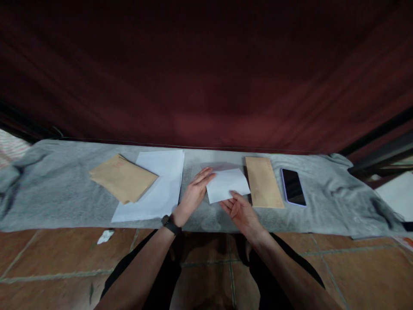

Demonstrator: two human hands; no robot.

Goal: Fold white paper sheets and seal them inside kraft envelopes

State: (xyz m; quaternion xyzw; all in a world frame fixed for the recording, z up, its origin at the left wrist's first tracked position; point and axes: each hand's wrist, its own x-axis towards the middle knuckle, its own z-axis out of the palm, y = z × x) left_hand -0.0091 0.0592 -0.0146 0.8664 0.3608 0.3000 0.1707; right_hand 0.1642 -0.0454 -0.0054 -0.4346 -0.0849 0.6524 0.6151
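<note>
A folded white sheet of paper [227, 185] is held up between my two hands, slightly tilted above the grey cloth. My left hand [193, 193] grips its upper left edge, the fingers close together; a black watch is on that wrist. At the lower right edge, my right hand [240, 211] pinches the sheet, thumb on top and fingers underneath. Just right of the sheet lies a brown envelope stack [264, 183]. Further left, larger white sheets [161, 189] lie flat, partly covered by several brown envelopes [124, 178] set at an angle.
A phone [293, 187] in a pale purple case lies right of the envelope stack. Grey cloth [332, 193] covers the long narrow surface. Behind it hangs a dark red curtain [206, 86]. A crumpled white scrap [105, 236] is on the tiled floor [64, 254].
</note>
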